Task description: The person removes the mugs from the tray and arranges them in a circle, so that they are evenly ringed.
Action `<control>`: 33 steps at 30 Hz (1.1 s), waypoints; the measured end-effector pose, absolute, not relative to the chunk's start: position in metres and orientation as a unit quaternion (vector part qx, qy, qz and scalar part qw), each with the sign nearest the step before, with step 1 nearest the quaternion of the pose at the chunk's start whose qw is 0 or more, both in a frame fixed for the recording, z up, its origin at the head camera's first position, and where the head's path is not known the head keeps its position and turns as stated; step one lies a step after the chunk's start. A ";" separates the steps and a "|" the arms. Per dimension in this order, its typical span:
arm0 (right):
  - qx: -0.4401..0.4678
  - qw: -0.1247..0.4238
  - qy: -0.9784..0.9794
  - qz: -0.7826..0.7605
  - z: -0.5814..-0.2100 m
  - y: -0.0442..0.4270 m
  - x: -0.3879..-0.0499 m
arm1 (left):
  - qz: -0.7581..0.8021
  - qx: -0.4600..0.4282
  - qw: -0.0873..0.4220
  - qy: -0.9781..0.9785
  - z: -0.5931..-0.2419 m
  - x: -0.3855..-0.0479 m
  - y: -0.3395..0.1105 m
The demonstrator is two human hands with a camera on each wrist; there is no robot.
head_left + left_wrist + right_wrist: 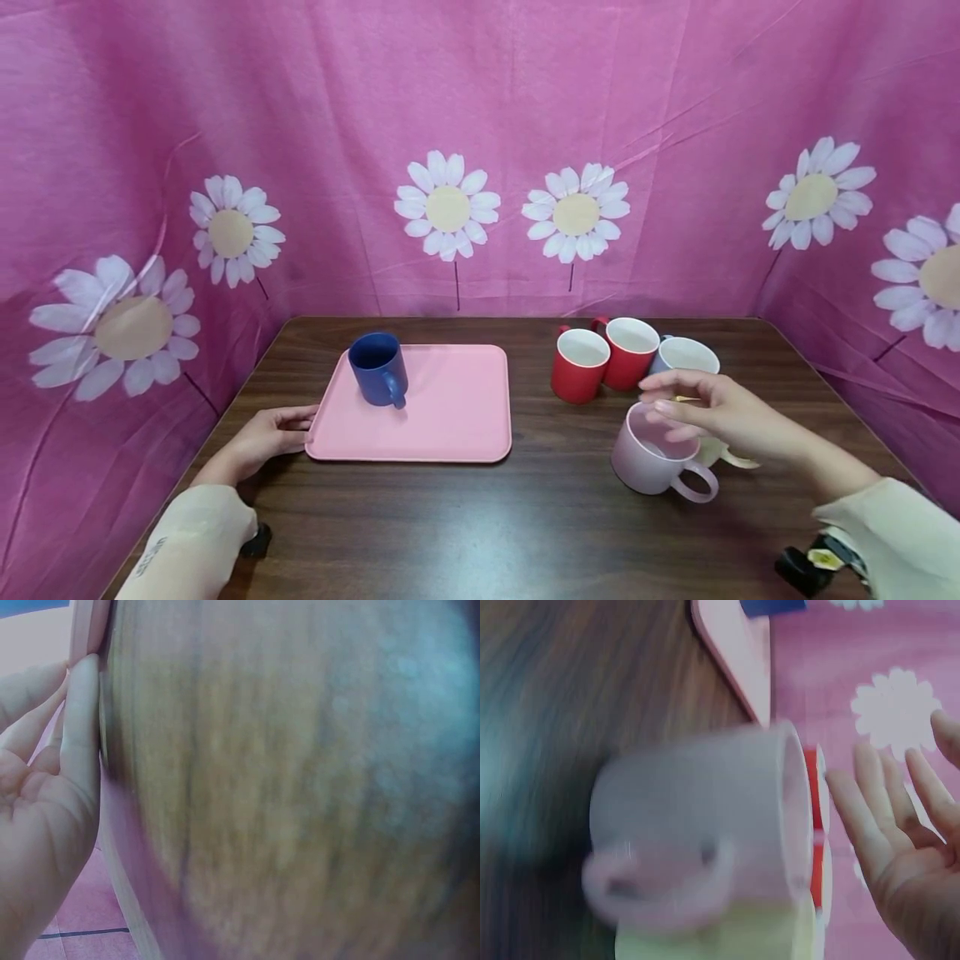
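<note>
My left hand (258, 442) holds the left rim of a pink tray (450, 425), its fingertips and thumb meeting the edge. In the left wrist view the tray's rim (88, 630) meets those fingertips. A dark blue mug (377, 371) stands upright on the tray's left part. On the right, my right hand (723, 417) hovers over a pale pink mug (645, 458) with its fingers spread and nothing in its grasp. The right wrist view shows the hand (907, 847) apart from the mug's rim. Behind the pink mug, a pale yellow mug (712, 452) is mostly hidden.
Two red mugs (577, 375) and a pale blue mug (688, 357) stand close together behind the pink mug. The wooden table (480, 533) ends at a pink curtain (510, 83) with printed daisies, which also hangs along both sides.
</note>
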State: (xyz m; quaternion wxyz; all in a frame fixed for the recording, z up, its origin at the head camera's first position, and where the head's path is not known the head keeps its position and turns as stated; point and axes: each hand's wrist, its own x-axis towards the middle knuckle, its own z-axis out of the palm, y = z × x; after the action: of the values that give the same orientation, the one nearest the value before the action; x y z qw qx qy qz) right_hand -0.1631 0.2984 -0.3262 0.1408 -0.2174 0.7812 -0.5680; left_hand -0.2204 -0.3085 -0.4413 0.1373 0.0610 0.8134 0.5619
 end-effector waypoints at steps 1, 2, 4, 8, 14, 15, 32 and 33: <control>-0.204 0.143 0.772 -0.584 -0.328 0.291 -0.165 | 0.561 0.061 0.137 0.814 -0.441 -0.220 -0.308; -0.193 0.143 0.768 -0.594 -0.330 0.283 -0.166 | 0.560 0.061 0.137 0.815 -0.441 -0.220 -0.308; -0.173 0.137 0.767 -0.602 -0.334 0.270 -0.169 | 0.560 0.060 0.137 0.815 -0.440 -0.219 -0.308; -0.167 0.133 0.768 -0.604 -0.343 0.245 -0.175 | 0.558 0.056 0.140 0.816 -0.439 -0.219 -0.306; -0.179 0.149 0.768 -0.596 -0.355 0.211 -0.188 | 0.561 0.052 0.139 0.815 -0.439 -0.220 -0.307; -0.182 0.153 0.768 -0.595 -0.357 0.204 -0.190 | 0.561 0.053 0.140 0.814 -0.440 -0.220 -0.307; -0.208 0.158 0.768 -0.585 -0.395 0.118 -0.226 | 0.547 0.046 0.137 0.824 -0.436 -0.218 -0.305; -0.207 0.154 0.771 -0.582 -0.397 0.113 -0.228 | 0.547 0.046 0.138 0.824 -0.436 -0.217 -0.305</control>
State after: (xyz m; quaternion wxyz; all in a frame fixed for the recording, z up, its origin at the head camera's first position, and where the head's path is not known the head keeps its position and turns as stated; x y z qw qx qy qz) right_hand -0.2281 0.1132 -0.3967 0.1538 -0.2074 0.7709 -0.5822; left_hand -0.2175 -0.3052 -0.4362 0.1381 0.0458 0.8243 0.5471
